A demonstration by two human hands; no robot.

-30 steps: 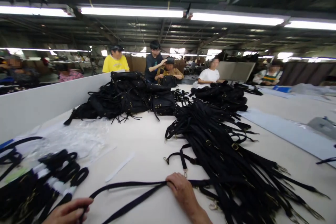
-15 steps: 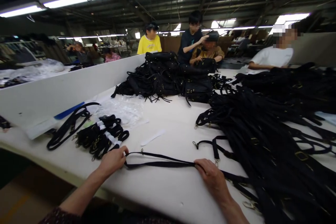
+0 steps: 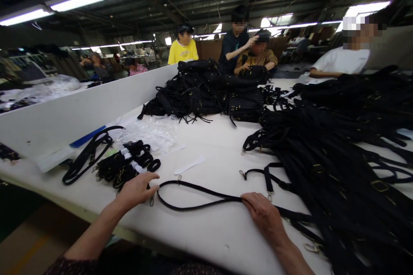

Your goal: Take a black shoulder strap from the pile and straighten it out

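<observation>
A black strap lies looped on the white table between my hands. My left hand pinches its left end, where a small metal clip hangs below the fingers. My right hand presses down on the strap's right part, fingers closed over it. Just left of my left hand lies a bundle of rolled black straps with white bands. To the right spreads a big heap of loose black straps.
A pile of black bags sits at mid table. Clear plastic bags and a white paper strip lie near the bundle. A white divider wall runs along the left. Several people sit at the far end.
The strap, pulled straight half a second ago, now bows into a loop as my left hand moved slightly toward the right one. The view had swung left before that.
</observation>
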